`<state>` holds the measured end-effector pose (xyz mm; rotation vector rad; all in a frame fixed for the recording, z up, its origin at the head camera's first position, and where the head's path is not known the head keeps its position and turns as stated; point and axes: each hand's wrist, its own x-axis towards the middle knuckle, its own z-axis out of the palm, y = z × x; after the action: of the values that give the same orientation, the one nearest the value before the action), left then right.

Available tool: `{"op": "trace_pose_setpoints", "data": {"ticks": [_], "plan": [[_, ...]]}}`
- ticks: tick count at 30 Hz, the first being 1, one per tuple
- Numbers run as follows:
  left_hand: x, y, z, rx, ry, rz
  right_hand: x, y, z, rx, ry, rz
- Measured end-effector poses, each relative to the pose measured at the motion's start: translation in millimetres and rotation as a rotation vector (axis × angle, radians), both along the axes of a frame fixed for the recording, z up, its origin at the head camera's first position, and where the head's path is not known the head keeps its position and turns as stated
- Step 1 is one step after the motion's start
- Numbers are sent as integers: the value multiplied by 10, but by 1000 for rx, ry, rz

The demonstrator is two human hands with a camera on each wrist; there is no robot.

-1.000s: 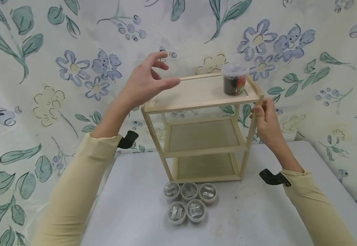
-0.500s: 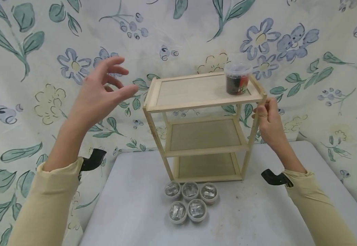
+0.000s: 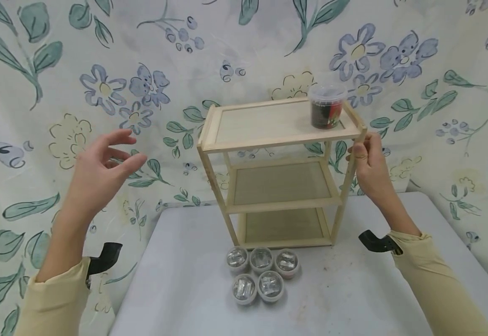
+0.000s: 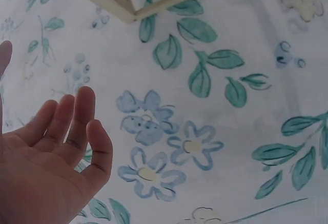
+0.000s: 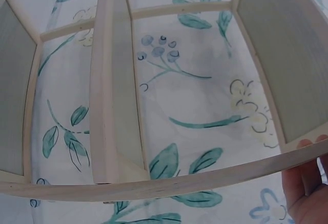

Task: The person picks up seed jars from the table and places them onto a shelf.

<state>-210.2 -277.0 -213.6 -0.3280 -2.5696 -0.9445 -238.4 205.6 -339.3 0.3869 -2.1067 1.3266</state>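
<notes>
A three-tier wooden shelf stands on the white table in the head view. My right hand grips its front right post just below the top board; in the right wrist view the fingers curl round that post. On the top board, at the right end, sits a clear lidded tub with dark contents and a red label. My left hand is in the air left of the shelf, fingers loosely bent, thumb apart, holding nothing. In the left wrist view its fingers show against the patterned cloth.
Several small round tubs with clear lids and silvery packets inside stand in two rows right before the shelf's base. A floral cloth hangs behind the table. The table's left edge lies near my left forearm.
My left hand has moved from over the shelf's left end leftward and down, away from it. My right hand keeps its grip on the post, and the shelf and tubs stay put.
</notes>
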Motion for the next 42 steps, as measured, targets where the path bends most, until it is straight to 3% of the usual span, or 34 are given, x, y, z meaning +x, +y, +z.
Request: {"op": "trace_pose_setpoints", "data": {"ticks": [12, 21, 26, 34, 38, 42], "plan": [[-44, -290, -714, -53, -175, 40, -6, -2, -5, -6, 4, -7], [-38, -296, -1424, -20, -323, 19, -20, 10, -12, -23, 4, -1], [10, -195, -1894, 23, -423, 29, -13, 4, -7, -27, -6, -3], [217, 114, -2603, 89, -559, 25, -12, 0, -6, -13, -4, 2], [286, 255, -2839, 127, -583, 24, -13, 9, -19, 0, -6, -8], [301, 381, -2982, 159, -590, 18, -22, 20, -18, 6, -6, -13]]}}
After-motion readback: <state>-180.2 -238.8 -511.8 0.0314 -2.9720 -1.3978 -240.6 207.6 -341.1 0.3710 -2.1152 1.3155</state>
